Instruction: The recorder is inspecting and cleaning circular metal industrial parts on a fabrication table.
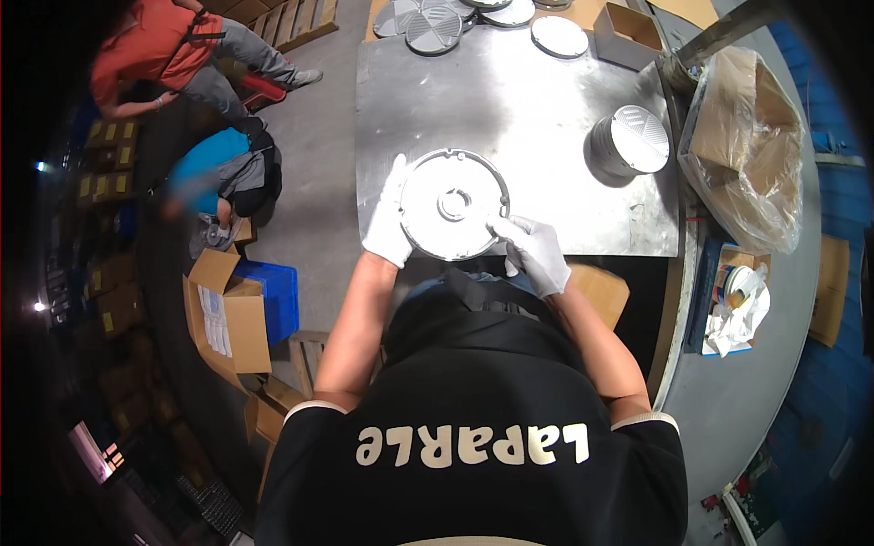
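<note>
A round, pale metal cover [432, 218] with a raised rim and a small ring at its centre is held over the near edge of the metal table [410, 100]. My left hand [390, 223], in a white glove, grips its left rim. On the lower right rim rests my right hand [535, 250], also gloved, with thumb and fingers closed at the edge. A stack of ribbed round discs [639, 141] stands on the table to the right. Further discs [434, 30] lie spread along the far edge, with a single pale disc [560, 36] beside them.
An open grey-brown box [628, 36] sits at the far right corner. Right of the table are a plastic-lined carton [742, 146] and a tray with a tub and white cloth [737, 314]. At left, an open carton [228, 314] adjoins a blue crate [278, 296]; two people work beyond.
</note>
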{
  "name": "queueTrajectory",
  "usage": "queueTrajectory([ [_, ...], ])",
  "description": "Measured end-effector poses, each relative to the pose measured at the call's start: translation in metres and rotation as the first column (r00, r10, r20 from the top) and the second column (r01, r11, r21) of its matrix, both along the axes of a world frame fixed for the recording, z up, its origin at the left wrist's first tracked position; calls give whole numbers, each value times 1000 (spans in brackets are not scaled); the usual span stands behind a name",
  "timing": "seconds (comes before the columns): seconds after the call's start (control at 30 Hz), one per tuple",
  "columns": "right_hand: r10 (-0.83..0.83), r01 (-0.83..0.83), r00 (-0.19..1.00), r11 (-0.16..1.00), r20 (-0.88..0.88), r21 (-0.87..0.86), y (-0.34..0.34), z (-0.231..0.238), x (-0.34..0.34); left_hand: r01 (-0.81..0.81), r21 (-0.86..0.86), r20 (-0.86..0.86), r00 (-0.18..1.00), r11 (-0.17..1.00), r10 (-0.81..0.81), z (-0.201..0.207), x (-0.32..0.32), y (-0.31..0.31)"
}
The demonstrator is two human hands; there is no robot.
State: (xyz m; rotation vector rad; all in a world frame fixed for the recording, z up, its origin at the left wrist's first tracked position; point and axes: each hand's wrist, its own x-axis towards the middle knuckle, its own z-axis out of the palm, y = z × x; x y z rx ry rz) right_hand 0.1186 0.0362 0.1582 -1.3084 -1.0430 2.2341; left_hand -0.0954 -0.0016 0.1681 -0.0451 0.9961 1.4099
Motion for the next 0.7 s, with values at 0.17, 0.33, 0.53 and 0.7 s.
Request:
queueTrajectory([
  [0.17, -5, 4, 999, 999, -36, -34, -2, -3, 2, 9, -30, 8, 1000, 1000, -9, 1, 2, 2],
  [0.33, -38, 37, 999, 999, 38, 28, -6, 0, 2, 37, -33, 13, 999, 999, -36, 7, 10, 5],
  [0.53, -14, 14, 1000, 1000, 13, 14, -7, 8, 2, 19, 1, 52, 998, 1000, -19, 1, 2, -1],
  [0.7, -16, 13, 999, 999, 43, 51, -10, 14, -2, -2, 18, 102, 995, 1000, 1, -17, -9, -8],
])
